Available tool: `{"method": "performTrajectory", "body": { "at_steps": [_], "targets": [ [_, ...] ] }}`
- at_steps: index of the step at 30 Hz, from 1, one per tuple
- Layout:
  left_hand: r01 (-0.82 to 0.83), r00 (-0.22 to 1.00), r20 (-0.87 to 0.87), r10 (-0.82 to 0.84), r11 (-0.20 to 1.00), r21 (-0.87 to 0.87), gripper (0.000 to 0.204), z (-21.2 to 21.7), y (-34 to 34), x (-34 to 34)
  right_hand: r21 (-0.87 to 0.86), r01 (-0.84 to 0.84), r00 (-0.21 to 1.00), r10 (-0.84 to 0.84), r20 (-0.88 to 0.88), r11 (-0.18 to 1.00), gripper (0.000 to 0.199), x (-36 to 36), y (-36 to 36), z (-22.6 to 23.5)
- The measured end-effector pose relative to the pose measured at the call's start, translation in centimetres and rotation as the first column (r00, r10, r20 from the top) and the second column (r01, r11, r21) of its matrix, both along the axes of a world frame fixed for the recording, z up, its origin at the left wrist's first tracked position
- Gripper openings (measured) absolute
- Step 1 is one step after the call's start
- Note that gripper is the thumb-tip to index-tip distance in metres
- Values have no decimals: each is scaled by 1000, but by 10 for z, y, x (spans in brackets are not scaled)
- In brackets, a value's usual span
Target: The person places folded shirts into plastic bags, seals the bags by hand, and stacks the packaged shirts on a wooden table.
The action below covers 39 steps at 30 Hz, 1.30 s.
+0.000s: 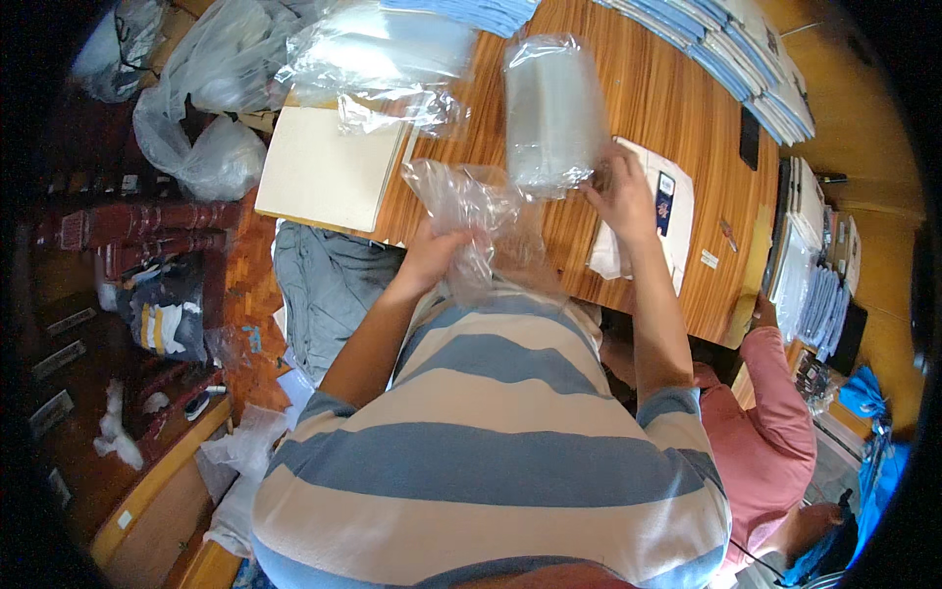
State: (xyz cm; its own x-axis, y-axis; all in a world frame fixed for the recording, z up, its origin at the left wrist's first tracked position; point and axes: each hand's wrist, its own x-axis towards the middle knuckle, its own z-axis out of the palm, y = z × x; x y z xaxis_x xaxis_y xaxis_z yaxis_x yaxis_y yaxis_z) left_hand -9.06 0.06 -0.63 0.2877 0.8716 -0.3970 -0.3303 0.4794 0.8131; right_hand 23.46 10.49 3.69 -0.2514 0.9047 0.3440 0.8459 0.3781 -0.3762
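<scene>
My right hand [620, 192] holds up a clear plastic bag [551, 108] by its lower edge above the wooden table [648, 108]. My left hand [432, 250] grips a crumpled clear plastic wrapper [469, 211] close to my chest. Under my right hand lies a folded white garment [677, 211] with a dark tag. Both forearms rise from my striped shirt.
A cream board [329, 167] lies at the table's left, with clear bags [378, 49] behind it. Stacks of folded blue-white items [756, 54] line the far right. Grey cloth [329, 280] hangs at the table edge. A person in pink [775, 412] sits to the right.
</scene>
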Motion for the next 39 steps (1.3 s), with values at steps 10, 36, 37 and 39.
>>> {"method": "performTrajectory", "body": {
  "at_steps": [10,36,37,39],
  "targets": [
    [340,814,-575,83,734,588,57,23,42,109,-17,-60,995,58,-79,998,9,2,21,6],
    [-346,553,-562,615,783,516,26,28,26,189,-287,-548,663,199,-722,786,21,64,3,-6],
    [-318,442,-608,659,749,581,25,37,12,194,-287,-572,631,188,-753,768,20,62,2,0],
    [-52,292,-648,703,688,724,25,45,5,197,-320,-609,577,128,-807,726,17,60,-10,2]
  ]
}}
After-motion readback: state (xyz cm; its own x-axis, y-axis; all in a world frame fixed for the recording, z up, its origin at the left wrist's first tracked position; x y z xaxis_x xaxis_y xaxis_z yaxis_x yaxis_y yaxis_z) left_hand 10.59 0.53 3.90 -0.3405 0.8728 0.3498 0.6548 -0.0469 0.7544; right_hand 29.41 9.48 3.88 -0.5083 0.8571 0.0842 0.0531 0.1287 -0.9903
